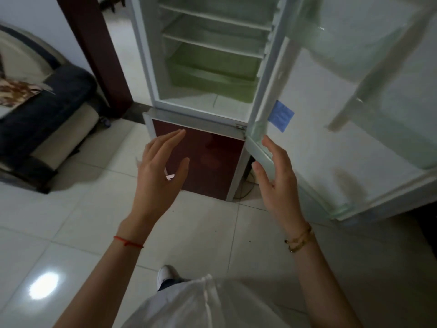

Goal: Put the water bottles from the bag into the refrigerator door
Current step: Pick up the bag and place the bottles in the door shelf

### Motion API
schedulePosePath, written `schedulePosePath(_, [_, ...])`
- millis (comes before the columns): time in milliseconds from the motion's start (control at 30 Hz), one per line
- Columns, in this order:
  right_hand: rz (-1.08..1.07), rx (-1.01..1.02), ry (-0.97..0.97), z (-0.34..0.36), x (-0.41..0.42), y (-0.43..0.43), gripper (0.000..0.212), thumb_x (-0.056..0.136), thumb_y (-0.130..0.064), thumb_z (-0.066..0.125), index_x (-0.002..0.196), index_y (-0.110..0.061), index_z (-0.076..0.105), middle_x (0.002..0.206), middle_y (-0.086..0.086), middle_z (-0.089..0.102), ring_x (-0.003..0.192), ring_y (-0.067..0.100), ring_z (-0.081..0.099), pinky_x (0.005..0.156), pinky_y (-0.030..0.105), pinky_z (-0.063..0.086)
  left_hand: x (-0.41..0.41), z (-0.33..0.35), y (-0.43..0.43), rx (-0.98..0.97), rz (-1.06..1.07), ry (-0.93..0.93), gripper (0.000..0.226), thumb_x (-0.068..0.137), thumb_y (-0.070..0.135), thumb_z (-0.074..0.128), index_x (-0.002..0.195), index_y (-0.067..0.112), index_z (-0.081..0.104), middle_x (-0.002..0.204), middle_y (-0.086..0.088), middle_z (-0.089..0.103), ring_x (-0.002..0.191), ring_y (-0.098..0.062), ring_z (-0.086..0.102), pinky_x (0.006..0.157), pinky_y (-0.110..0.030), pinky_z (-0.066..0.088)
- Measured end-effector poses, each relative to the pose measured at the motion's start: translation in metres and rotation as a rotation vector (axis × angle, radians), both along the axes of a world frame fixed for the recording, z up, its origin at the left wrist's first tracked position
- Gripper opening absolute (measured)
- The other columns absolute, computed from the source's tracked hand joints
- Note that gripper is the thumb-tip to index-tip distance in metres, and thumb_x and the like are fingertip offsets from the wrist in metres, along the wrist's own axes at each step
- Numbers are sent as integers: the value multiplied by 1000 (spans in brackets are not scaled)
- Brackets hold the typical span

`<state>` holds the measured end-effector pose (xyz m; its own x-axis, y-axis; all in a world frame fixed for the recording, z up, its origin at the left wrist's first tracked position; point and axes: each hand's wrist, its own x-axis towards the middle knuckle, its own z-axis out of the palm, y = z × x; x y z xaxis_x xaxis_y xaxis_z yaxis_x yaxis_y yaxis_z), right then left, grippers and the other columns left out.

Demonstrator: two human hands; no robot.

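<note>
The refrigerator point(212, 55) stands ahead with its upper door point(331, 129) swung wide to the right. Bare white shelves and a green drawer show inside. The door's clear shelves point(390, 129) hold nothing that I can see. My left hand point(160, 171) hovers in front of the dark red lower door point(208, 159), fingers apart, holding nothing. My right hand point(276, 176) is open too, its fingertips close to the lower inner corner of the open door. No bag and no water bottles are in view.
A sofa point(40, 121) with a dark cover stands at the left. A dark wooden door frame point(99, 53) rises left of the fridge. White tiled floor point(71, 233) lies all around. My white garment point(208, 304) and a shoe point(165, 274) show at the bottom.
</note>
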<state>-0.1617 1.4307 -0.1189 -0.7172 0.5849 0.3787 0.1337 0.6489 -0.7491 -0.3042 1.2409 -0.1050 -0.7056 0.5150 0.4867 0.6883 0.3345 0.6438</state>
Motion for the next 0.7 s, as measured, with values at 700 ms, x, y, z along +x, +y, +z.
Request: schedulePosePath(700, [125,-134,-209,-65,-186,-119,51,97,-27,53,145,-20,38,146,-4,43,138,11,37,112,17,28,-175,-57,-140,-169,88,-173,48,90,22,62,136,18,53,139,-2,56,130,-21,50,105,-37,44])
